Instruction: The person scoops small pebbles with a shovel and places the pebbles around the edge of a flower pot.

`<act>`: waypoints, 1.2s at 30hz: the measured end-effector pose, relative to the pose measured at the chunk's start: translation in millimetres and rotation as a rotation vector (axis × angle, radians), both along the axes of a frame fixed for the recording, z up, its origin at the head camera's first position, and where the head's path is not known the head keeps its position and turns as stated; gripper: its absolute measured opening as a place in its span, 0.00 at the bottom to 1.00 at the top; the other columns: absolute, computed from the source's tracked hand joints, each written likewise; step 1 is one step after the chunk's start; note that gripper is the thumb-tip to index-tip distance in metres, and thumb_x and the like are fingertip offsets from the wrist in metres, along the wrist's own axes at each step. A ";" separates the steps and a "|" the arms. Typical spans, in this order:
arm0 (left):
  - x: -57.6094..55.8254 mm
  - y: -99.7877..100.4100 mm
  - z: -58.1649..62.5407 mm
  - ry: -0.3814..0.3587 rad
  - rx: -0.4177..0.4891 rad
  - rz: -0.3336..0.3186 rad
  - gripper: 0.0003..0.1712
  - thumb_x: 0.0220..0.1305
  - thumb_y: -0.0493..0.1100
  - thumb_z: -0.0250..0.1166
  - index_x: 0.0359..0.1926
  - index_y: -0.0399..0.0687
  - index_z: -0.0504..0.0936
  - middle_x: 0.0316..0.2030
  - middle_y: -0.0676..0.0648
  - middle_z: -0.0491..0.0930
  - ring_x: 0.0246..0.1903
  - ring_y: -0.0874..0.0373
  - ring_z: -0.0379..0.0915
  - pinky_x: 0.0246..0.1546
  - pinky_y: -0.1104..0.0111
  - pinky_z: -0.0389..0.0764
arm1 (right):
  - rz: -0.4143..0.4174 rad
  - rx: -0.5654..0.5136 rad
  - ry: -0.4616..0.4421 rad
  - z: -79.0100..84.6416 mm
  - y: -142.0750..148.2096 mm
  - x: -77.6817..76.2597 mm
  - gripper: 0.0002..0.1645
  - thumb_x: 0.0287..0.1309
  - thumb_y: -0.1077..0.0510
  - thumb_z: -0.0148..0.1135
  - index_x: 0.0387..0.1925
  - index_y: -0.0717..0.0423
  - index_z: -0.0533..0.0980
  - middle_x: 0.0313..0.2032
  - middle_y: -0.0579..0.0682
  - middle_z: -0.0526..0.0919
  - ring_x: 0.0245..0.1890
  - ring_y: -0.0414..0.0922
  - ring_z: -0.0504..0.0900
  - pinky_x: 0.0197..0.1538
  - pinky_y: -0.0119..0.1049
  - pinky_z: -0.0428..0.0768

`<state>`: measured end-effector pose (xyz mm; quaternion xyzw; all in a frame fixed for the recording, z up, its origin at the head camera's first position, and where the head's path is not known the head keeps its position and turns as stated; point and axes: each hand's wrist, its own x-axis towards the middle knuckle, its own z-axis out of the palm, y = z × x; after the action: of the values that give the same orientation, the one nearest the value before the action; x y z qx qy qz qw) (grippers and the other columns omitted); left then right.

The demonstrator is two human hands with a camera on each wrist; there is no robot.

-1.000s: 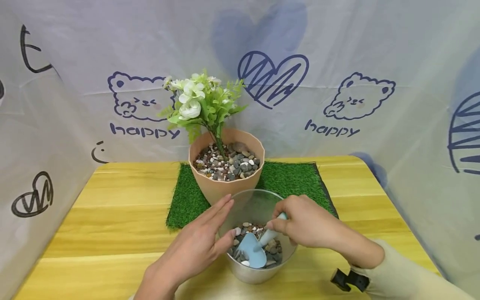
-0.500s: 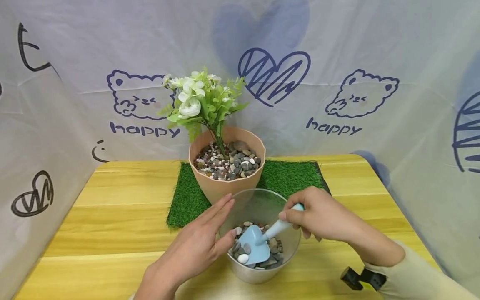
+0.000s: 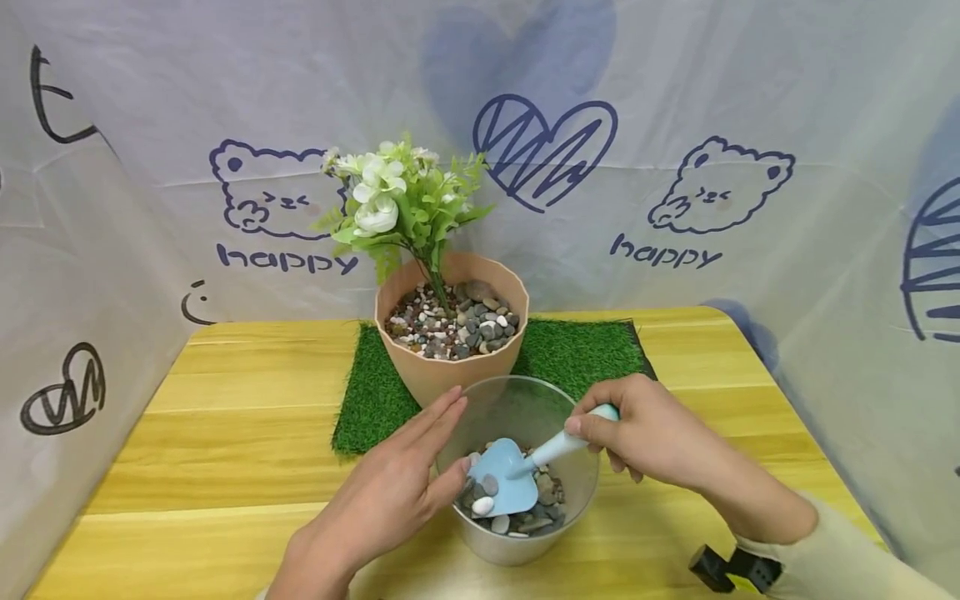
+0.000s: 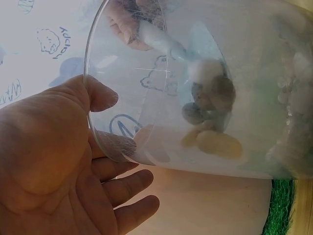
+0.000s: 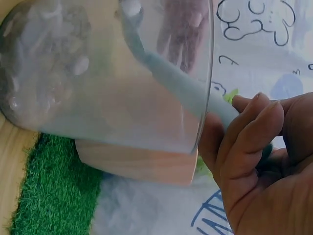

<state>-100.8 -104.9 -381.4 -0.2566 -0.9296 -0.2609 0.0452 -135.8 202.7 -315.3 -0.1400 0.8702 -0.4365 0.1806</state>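
Observation:
In the head view my right hand (image 3: 637, 429) pinches the end of a light-blue hand trowel (image 3: 555, 448) by its handle. The tilted blade is inside a clear plastic bucket (image 3: 487, 546), with a white pebble (image 3: 482, 505) and some grey ones on it. Beneath it, more pebbles (image 3: 534, 525) cover the bucket's bottom. My left hand (image 3: 390, 483) rests at the bucket's left rim, fingers mostly straight. In the left wrist view its thumb (image 4: 103, 95) overlaps the rim, and the trowel blade and stones show blurred through the plastic. In the right wrist view, fingers (image 5: 244, 142) wrap the handle.
Just behind the bucket stands a peach flowerpot (image 3: 442, 379) holding pebbles and a plant with white flowers (image 3: 382, 196). The pot is on a green artificial-grass mat (image 3: 585, 350) on the wooden table (image 3: 240, 417). Printed cloth (image 3: 540, 50) hangs around the back and sides.
My right hand has pulled up and to the right, bringing the trowel blade out from among the stones with pebbles on it. The left hand stays at the rim.

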 end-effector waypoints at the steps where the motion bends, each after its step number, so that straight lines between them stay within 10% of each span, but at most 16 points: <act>1: 0.0 -0.3 0.0 0.002 0.001 0.000 0.40 0.78 0.57 0.60 0.82 0.48 0.61 0.84 0.55 0.53 0.79 0.55 0.58 0.77 0.56 0.67 | 0.001 -0.002 -0.001 0.0 -0.2 -0.5 0.12 0.70 0.54 0.67 0.42 0.60 0.86 0.20 0.50 0.80 0.12 0.41 0.71 0.12 0.34 0.73; 18: -1.7 -0.6 2.3 0.009 -0.004 -0.001 0.40 0.79 0.58 0.59 0.82 0.49 0.60 0.84 0.56 0.52 0.79 0.56 0.57 0.78 0.57 0.66 | -0.045 -0.186 -0.158 -0.3 23.2 -14.2 0.17 0.74 0.57 0.63 0.45 0.71 0.84 0.22 0.51 0.82 0.13 0.37 0.70 0.14 0.30 0.73; 36: 0.6 -0.5 0.1 0.050 -0.078 -0.022 0.41 0.79 0.62 0.56 0.82 0.47 0.58 0.84 0.50 0.52 0.80 0.51 0.56 0.79 0.55 0.62 | -0.140 -0.279 -0.072 15.7 65.2 -24.8 0.15 0.76 0.58 0.60 0.34 0.60 0.86 0.20 0.48 0.81 0.11 0.36 0.69 0.13 0.31 0.71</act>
<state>-100.2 -105.4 -381.3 -0.2748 -0.9347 -0.2184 0.0554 -160.6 267.8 -299.6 -0.0871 0.8017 -0.5695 0.1595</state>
